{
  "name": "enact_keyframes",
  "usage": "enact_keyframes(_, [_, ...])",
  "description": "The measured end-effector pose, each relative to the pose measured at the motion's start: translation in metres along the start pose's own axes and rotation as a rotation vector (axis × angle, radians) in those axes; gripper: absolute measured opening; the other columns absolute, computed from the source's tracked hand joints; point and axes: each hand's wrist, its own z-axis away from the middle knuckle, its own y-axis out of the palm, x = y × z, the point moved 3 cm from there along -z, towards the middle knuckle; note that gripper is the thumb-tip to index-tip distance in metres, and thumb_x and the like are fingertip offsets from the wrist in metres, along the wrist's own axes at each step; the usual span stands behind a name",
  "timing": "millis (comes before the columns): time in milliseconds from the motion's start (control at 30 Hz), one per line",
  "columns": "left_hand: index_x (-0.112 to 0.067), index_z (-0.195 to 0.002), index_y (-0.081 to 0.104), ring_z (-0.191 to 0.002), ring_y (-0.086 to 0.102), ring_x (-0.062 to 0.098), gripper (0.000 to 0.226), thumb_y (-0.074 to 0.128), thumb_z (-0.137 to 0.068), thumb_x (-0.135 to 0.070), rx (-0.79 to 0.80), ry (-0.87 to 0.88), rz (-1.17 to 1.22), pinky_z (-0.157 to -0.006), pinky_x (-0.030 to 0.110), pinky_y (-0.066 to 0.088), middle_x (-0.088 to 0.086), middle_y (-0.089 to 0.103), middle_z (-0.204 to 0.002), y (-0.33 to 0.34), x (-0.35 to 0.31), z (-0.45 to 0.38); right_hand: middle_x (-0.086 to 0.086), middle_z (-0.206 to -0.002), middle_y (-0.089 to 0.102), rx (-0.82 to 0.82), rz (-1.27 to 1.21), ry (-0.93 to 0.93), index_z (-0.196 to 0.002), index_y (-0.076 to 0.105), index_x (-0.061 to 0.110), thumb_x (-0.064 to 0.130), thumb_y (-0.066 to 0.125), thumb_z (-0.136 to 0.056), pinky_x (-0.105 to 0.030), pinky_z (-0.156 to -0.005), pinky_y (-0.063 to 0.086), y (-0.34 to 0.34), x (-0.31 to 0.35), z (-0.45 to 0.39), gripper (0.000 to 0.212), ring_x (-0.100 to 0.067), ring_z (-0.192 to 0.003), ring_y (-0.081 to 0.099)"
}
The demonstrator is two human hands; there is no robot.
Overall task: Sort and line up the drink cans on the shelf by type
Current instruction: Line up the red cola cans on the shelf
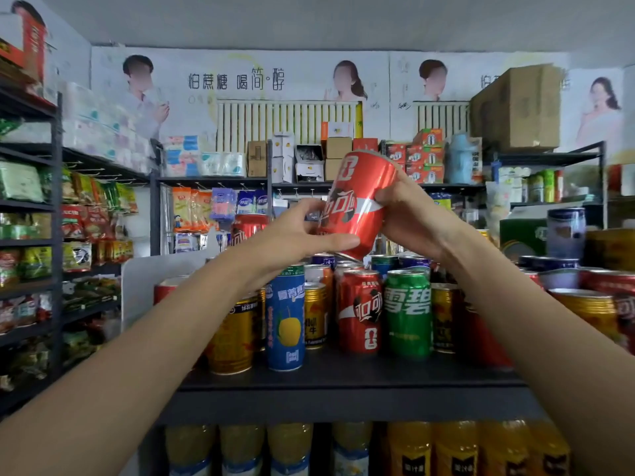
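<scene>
Landmark: the green can (408, 312), upright in the front row of the dark shelf (343, 376). Below the shelf stand drink bottles (457, 448), at least seven in view, pale ones to the left and orange ones to the right. In the front row, one red can (359, 312) touches the green can's left side; further left stand one tall blue can (286, 317) and one gold can (233, 334). Another gold can (444, 317) stands just right of the green can. More cans crowd behind this row, partly hidden; their count cannot be told. Above and behind the green can, two hands hold a single red cola can (357, 204), tilted and upside down, clear of the shelf. The left hand (292, 235) has fingers curled round its lower end; the right hand (410, 214) grips its right side. Both forearms cover parts of the outer cans. Far beyond, wall shelves carry snack bags (89, 214) and one large cardboard box (519, 108).
</scene>
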Motion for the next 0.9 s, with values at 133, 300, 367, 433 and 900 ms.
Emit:
enact_keyframes(133, [-0.014,-0.133,0.04,-0.108,0.058,0.022,0.082,0.073,-0.057,-0.02,-0.049,-0.021,0.276,-0.099,0.033,0.043,0.012,0.059,-0.119,-0.016,-0.004,-0.004,-0.002,-0.123,0.047,-0.03,0.224,0.01,-0.126,0.041,0.038,0.024,0.089,-0.037,-0.027,-0.08,0.053,-0.014,0.018,0.022,0.102,-0.021,-0.106,0.058])
enact_keyframes(300, [-0.012,-0.117,0.05,-0.101,0.059,0.021,0.045,0.068,-0.077,-0.018,-0.13,0.047,0.377,-0.09,0.029,0.05,0.011,0.06,-0.112,-0.005,-0.022,-0.023,-0.002,-0.119,0.046,-0.044,0.921,-0.055,-0.14,0.018,0.038,0.02,0.084,-0.06,-0.023,-0.076,0.053,0.005,0.034,0.036,0.105,-0.014,-0.094,0.059])
enact_keyframes(367, [-0.012,-0.123,0.046,-0.103,0.058,0.021,0.054,0.071,-0.075,-0.02,-0.178,0.079,0.321,-0.095,0.033,0.047,0.01,0.057,-0.117,0.006,-0.032,-0.033,-0.003,-0.126,0.046,-0.088,0.995,-0.114,-0.144,0.008,0.037,0.023,0.085,-0.059,-0.029,-0.084,0.051,0.01,0.031,0.035,0.115,-0.018,-0.1,0.058])
enact_keyframes(433, [-0.013,-0.132,0.038,-0.109,0.053,0.018,0.065,0.07,-0.077,-0.026,-0.196,0.116,0.113,-0.098,0.03,0.04,0.008,0.053,-0.126,0.013,-0.042,-0.038,-0.003,-0.127,0.047,-0.147,1.013,-0.159,-0.145,0.003,0.034,0.024,0.085,-0.06,-0.029,-0.087,0.05,0.009,0.027,0.033,0.119,-0.019,-0.101,0.057])
enact_keyframes(900, [-0.017,-0.1,0.067,-0.094,0.058,0.008,0.02,0.065,-0.083,-0.027,0.162,-0.126,-0.799,-0.086,0.024,0.047,-0.005,0.064,-0.103,-0.038,0.016,-0.011,-0.006,-0.109,0.051,-0.496,0.663,-0.034,-0.106,0.028,0.02,0.018,0.085,-0.061,-0.023,-0.063,0.051,-0.011,-0.038,-0.025,0.073,-0.015,-0.083,0.057])
